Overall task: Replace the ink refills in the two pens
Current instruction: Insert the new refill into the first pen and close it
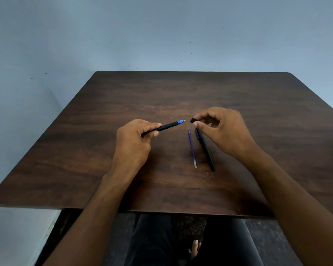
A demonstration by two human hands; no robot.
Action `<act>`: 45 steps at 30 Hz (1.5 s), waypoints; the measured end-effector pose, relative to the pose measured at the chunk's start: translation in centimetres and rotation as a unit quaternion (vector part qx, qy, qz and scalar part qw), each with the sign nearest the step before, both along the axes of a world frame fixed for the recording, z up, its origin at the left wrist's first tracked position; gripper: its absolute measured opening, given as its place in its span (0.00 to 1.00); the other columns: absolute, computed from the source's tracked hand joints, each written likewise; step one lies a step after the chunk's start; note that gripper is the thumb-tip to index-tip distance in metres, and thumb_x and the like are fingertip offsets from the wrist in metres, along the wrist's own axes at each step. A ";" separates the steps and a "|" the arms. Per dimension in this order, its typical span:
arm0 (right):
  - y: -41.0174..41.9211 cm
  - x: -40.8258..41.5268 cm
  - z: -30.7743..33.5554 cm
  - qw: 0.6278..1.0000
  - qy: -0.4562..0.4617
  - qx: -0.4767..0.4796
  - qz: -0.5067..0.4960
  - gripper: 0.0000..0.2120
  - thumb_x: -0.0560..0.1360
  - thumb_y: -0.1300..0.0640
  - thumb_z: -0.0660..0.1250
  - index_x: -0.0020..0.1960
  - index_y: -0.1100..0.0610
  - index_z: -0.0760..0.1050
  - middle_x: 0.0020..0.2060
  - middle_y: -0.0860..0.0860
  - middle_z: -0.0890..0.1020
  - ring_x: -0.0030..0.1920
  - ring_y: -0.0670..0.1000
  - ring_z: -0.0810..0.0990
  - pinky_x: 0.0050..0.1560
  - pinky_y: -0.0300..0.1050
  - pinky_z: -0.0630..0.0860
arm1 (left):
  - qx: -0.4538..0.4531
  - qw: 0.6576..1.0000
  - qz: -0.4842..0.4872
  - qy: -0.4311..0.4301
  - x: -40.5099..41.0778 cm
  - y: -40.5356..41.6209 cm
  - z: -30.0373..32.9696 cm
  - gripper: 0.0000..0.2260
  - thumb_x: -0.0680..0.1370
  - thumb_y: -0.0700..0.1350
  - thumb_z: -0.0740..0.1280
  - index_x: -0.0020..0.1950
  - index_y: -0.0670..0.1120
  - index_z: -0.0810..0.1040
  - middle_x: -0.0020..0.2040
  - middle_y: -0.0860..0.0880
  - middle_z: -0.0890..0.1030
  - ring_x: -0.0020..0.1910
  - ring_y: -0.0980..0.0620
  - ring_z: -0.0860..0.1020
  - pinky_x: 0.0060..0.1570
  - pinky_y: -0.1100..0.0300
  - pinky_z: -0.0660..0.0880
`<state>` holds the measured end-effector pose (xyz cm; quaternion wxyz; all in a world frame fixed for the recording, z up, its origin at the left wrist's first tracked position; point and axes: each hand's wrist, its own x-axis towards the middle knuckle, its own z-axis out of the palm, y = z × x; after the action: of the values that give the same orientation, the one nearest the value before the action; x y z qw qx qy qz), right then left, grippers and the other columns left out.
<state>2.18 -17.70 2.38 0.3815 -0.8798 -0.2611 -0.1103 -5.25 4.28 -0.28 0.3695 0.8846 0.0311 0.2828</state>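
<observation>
My left hand (135, 140) grips a black pen (168, 127) by its rear half; its blue tip points right and slightly away from me, uncapped. My right hand (222, 129) pinches a small black cap (193, 120) between thumb and forefinger, a short gap to the right of the pen's tip. On the table between my hands lies a loose purple-blue ink refill (192, 148), tip away from me. Right beside it lies a second black pen (206, 150), its far end under my right thumb.
A dark wooden table (104, 104) stands against a pale blue wall. Its near edge runs just above my lap, where dark trousers and a bare foot show on the floor below.
</observation>
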 end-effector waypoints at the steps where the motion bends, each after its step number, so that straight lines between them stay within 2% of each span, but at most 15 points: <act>1: 0.0 -0.1 0.0 1.000 0.001 0.013 0.004 0.07 0.75 0.57 0.74 0.53 0.54 0.84 0.41 0.45 0.83 0.39 0.40 0.80 0.41 0.27 0.72 | 0.001 1.000 -0.002 -0.002 0.0 -0.1 0.0 0.11 0.74 0.35 0.73 0.55 0.45 0.85 0.47 0.52 0.84 0.45 0.64 0.78 0.50 0.78 0.70; 5: -0.2 -0.3 -0.1 0.998 0.032 0.052 0.028 0.10 0.75 0.59 0.73 0.57 0.55 0.84 0.45 0.49 0.84 0.36 0.45 0.82 0.40 0.36 0.79 | 0.005 1.000 -0.001 -0.005 0.1 -0.1 0.0 0.12 0.74 0.35 0.74 0.55 0.46 0.86 0.45 0.54 0.83 0.45 0.65 0.78 0.49 0.79 0.69; 7: -0.1 -0.3 -0.1 0.997 0.039 0.057 0.035 0.11 0.75 0.60 0.73 0.57 0.56 0.84 0.46 0.51 0.84 0.38 0.47 0.83 0.39 0.38 0.81 | 0.009 1.000 -0.001 -0.006 0.1 -0.1 0.0 0.12 0.73 0.35 0.74 0.54 0.46 0.86 0.45 0.55 0.82 0.45 0.66 0.78 0.48 0.79 0.68; 15: 0.2 -0.4 0.2 0.997 0.038 0.053 0.041 0.10 0.75 0.60 0.73 0.56 0.55 0.84 0.49 0.50 0.84 0.43 0.48 0.83 0.43 0.33 0.80 | 0.020 1.000 -0.009 0.000 0.0 -0.3 0.0 0.12 0.73 0.34 0.74 0.54 0.46 0.86 0.45 0.53 0.82 0.44 0.60 0.78 0.49 0.78 0.68; 19: 0.4 -0.6 0.4 0.998 0.031 0.038 0.044 0.11 0.74 0.60 0.74 0.56 0.55 0.84 0.49 0.49 0.84 0.49 0.45 0.82 0.51 0.34 0.78 | 0.023 1.000 -0.013 0.003 -0.1 -0.5 0.3 0.12 0.73 0.35 0.74 0.55 0.46 0.85 0.46 0.54 0.82 0.44 0.64 0.77 0.48 0.78 0.68; 21: 0.5 -0.7 0.3 0.997 0.037 0.048 0.045 0.12 0.74 0.60 0.75 0.57 0.55 0.84 0.49 0.48 0.84 0.48 0.43 0.82 0.53 0.37 0.79 | 0.028 0.999 -0.017 0.009 -0.1 -0.7 0.5 0.12 0.73 0.36 0.75 0.55 0.47 0.85 0.46 0.54 0.83 0.45 0.64 0.78 0.49 0.78 0.68; 23: 0.7 -0.8 0.2 0.994 0.058 0.079 0.053 0.13 0.73 0.61 0.75 0.58 0.56 0.83 0.48 0.48 0.85 0.43 0.40 0.82 0.50 0.38 0.80 | 0.032 0.999 -0.022 0.010 -0.2 -0.9 0.7 0.12 0.73 0.37 0.75 0.55 0.47 0.85 0.47 0.53 0.84 0.45 0.61 0.79 0.49 0.78 0.69; 25: 0.8 -0.7 -0.2 0.983 0.101 0.137 0.072 0.15 0.73 0.63 0.75 0.59 0.58 0.82 0.46 0.49 0.85 0.37 0.40 0.82 0.46 0.37 0.81 | 0.037 0.999 -0.023 0.011 -0.3 -1.1 0.8 0.12 0.73 0.38 0.75 0.55 0.48 0.86 0.47 0.53 0.84 0.46 0.60 0.79 0.48 0.77 0.69; 27: 1.0 -0.5 -0.7 0.954 0.163 0.235 0.086 0.15 0.74 0.67 0.73 0.60 0.62 0.80 0.47 0.55 0.86 0.36 0.48 0.82 0.45 0.40 0.81 | 0.033 0.999 -0.022 0.012 -0.3 -1.1 0.9 0.11 0.74 0.38 0.75 0.54 0.48 0.86 0.47 0.53 0.84 0.45 0.60 0.79 0.47 0.77 0.69; 29: 1.0 -0.4 -1.1 0.901 0.237 0.350 0.099 0.13 0.76 0.69 0.70 0.60 0.66 0.79 0.49 0.61 0.86 0.39 0.54 0.83 0.46 0.45 0.81 | 0.023 0.999 -0.019 0.013 -0.4 -1.1 0.9 0.10 0.74 0.38 0.74 0.53 0.48 0.86 0.46 0.53 0.83 0.43 0.62 0.78 0.45 0.78 0.67; 31: 1.0 -0.3 -1.5 0.863 0.278 0.408 0.109 0.12 0.78 0.69 0.67 0.61 0.68 0.78 0.49 0.63 0.86 0.43 0.57 0.84 0.48 0.47 0.82 | 0.016 1.000 -0.017 0.016 -0.5 -1.2 1.0 0.10 0.74 0.38 0.75 0.53 0.48 0.86 0.45 0.54 0.83 0.43 0.65 0.77 0.44 0.79 0.67; 35: 1.2 -0.3 -1.9 0.851 0.294 0.419 0.120 0.14 0.78 0.67 0.68 0.63 0.67 0.75 0.50 0.63 0.86 0.44 0.57 0.85 0.46 0.46 0.82 | -0.004 0.999 -0.018 0.026 -0.4 -1.3 0.9 0.11 0.74 0.40 0.75 0.54 0.50 0.86 0.48 0.59 0.84 0.45 0.70 0.77 0.48 0.80 0.68; 39: 1.7 -0.4 -1.9 0.822 0.317 0.459 0.115 0.16 0.74 0.64 0.72 0.60 0.66 0.73 0.50 0.64 0.86 0.44 0.58 0.86 0.45 0.45 0.82 | -0.008 0.999 -0.021 0.031 -0.2 -1.5 0.7 0.11 0.74 0.41 0.75 0.55 0.51 0.86 0.47 0.61 0.83 0.47 0.68 0.79 0.48 0.80 0.69; 41: 1.8 -0.3 -2.0 0.815 0.322 0.473 0.093 0.16 0.70 0.62 0.75 0.55 0.66 0.77 0.48 0.63 0.86 0.44 0.59 0.86 0.45 0.45 0.82 | -0.006 1.000 -0.019 0.023 -0.3 -1.5 0.6 0.11 0.74 0.40 0.75 0.55 0.50 0.85 0.48 0.60 0.84 0.46 0.67 0.79 0.49 0.79 0.69; 45: 1.9 -0.1 -2.6 0.826 0.303 0.473 0.040 0.13 0.64 0.60 0.79 0.47 0.64 0.85 0.39 0.60 0.86 0.40 0.56 0.85 0.46 0.44 0.81 | 0.001 1.000 -0.009 0.000 -0.3 -1.5 0.4 0.12 0.72 0.38 0.76 0.54 0.48 0.86 0.48 0.55 0.86 0.44 0.64 0.79 0.48 0.80 0.69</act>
<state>2.11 -15.76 -0.22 0.8151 -0.5693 -0.0831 0.0672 -5.50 2.82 0.12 0.3714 0.8850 0.0228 0.2797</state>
